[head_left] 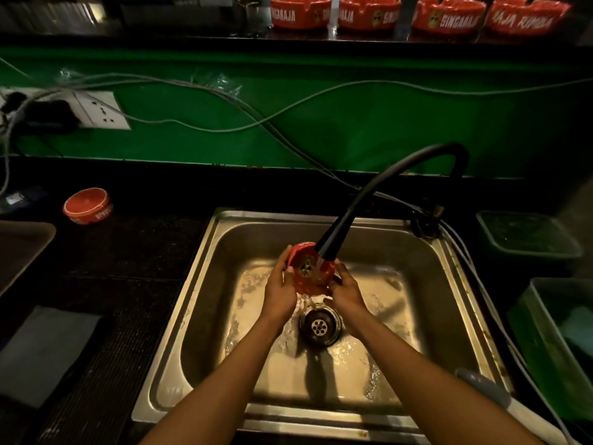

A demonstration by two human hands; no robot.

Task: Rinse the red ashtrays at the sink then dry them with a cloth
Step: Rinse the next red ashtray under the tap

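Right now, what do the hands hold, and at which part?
Both hands, left and right, hold one red ashtray by its opposite outer sides.

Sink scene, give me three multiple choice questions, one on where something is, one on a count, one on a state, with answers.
1. Where is the lone ashtray?
A. counter left of the sink
B. in the green bin
C. on the shelf

2. How many ashtrays stand on the top shelf?
A. two
B. four
C. six

3. The faucet is:
A. off
B. running onto the held ashtray
C. detached

Answers: 1 A, it sits on the dark counter; 2 B, four in a row; 3 B, left hand and right hand hold it under the stream.
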